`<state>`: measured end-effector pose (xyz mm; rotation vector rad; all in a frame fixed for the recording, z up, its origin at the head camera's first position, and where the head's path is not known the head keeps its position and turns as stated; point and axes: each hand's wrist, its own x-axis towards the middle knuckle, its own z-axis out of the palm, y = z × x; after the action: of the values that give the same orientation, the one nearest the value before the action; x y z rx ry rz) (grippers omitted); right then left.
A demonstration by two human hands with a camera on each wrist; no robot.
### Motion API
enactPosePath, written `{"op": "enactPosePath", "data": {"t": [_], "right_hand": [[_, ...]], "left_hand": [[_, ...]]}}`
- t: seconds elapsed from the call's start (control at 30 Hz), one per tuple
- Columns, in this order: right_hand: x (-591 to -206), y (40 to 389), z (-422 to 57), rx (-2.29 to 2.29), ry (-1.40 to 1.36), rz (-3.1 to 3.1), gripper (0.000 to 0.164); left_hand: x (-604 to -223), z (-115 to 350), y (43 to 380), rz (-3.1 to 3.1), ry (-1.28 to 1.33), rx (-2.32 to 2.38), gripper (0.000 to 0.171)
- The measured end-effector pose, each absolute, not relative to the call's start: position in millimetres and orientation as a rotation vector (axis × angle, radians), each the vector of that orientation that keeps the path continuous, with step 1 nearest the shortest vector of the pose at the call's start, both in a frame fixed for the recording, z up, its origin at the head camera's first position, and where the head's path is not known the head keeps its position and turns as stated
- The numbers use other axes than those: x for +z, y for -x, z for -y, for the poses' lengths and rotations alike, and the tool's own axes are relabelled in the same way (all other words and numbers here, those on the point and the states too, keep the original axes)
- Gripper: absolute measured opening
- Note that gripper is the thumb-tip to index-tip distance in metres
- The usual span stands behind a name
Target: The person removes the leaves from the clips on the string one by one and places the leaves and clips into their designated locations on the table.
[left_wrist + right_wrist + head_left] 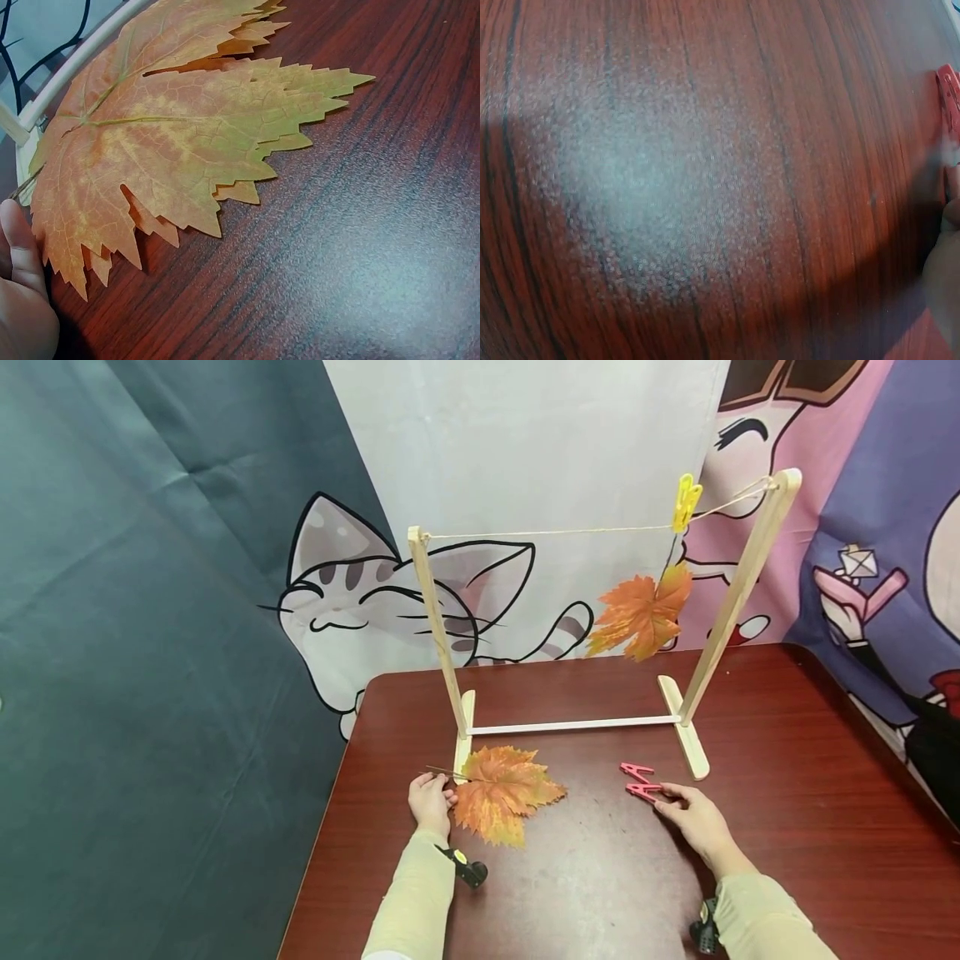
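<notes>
Orange leaf [504, 789] sits low over the brown table [570, 877], at the left foot [468, 710] of the wooden frame [437, 627]; whether it lies flat or slightly lifted, I can't tell. From my end I see the left hand [431, 802] pinching its thin stem [444, 771], fingertips off the blade, presumably so the broad part doesn't get creased. The left wrist view shows doubled serrated edges; I can't say if that's one leaf or layers. Right hand [697, 822] has thumb and finger on the handle end of the nearer pink clip [642, 792], the sensible end to hold, since squeezing there opens the other end. A second pink clip [636, 770] lies just beyond it, apart from the fingers. In the right wrist view I only get red plastic and a bit of hand at the right edge, so how firm that pinch is I can't judge. Above, a string [547, 532] runs between the two posts, and a yellow clip [684, 506] near its right end grips the stem of another leaf [647, 614], which hangs blade down, clear of the table. Crossbar [573, 725] joins the feet, I'd guess to keep the posts apart and the string taut.
</notes>
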<state>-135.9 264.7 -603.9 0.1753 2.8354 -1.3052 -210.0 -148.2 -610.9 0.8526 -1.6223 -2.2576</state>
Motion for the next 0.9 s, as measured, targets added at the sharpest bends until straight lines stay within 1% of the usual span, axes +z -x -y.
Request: {"op": "enactPosePath", "data": {"t": [0.3,0.6,0.9], "right_hand": [[-603.5,136.8,-263.5,-1.259,-0.127,-2.885,0.045],[-603.8,136.9,-266.7,-1.194,-0.054,-2.964,0.04],[-606.7,137.7,-263.8,-1.158,0.004,-3.04,0.039]], "left_hand": [[-610.9,149.5,211.6,1.593,-0.827,-2.267,0.027],[-608.0,148.8,209.4,1.606,-0.809,-2.288,0.033],[-615.7,151.5,207.3,1.605,-0.809,-2.288,0.032]]}}
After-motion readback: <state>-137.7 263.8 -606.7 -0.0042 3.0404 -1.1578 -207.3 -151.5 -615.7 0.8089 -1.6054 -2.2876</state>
